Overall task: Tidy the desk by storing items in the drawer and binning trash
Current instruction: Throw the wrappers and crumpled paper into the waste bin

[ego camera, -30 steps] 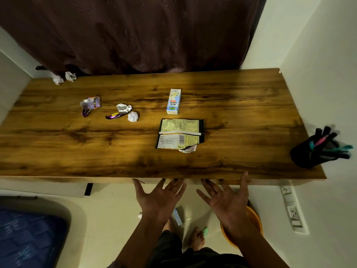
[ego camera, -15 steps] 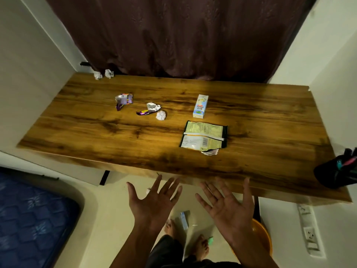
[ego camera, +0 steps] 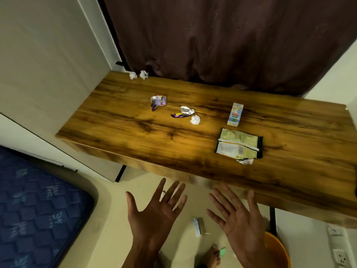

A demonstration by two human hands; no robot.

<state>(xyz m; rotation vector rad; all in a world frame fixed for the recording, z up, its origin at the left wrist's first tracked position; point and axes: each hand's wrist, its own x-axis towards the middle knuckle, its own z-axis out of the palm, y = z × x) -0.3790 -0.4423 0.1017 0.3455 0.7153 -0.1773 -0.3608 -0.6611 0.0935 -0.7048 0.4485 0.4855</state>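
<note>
On the wooden desk (ego camera: 123,132) lie a flattened snack packet (ego camera: 238,144), a small milkshake carton (ego camera: 235,114), a white paper ball (ego camera: 195,119), a purple and silver wrapper (ego camera: 182,112), another crumpled purple wrapper (ego camera: 158,101) and two paper balls (ego camera: 138,75) at the far left corner. My left hand (ego camera: 154,211) and my right hand (ego camera: 239,215) hover below the desk's front edge, fingers spread, holding nothing. An orange bin (ego camera: 278,250) shows on the floor at the lower right.
A dark curtain (ego camera: 222,35) hangs behind the desk. A blue mattress (ego camera: 34,209) lies at the lower left. A small box (ego camera: 199,226) and a green item (ego camera: 222,251) sit on the floor. Wall sockets (ego camera: 340,256) are at the right.
The view has swung left and closer, so the desk sits to the right and the pen holder has left the frame. Both hands stay spread and empty below the desk's edge.
</note>
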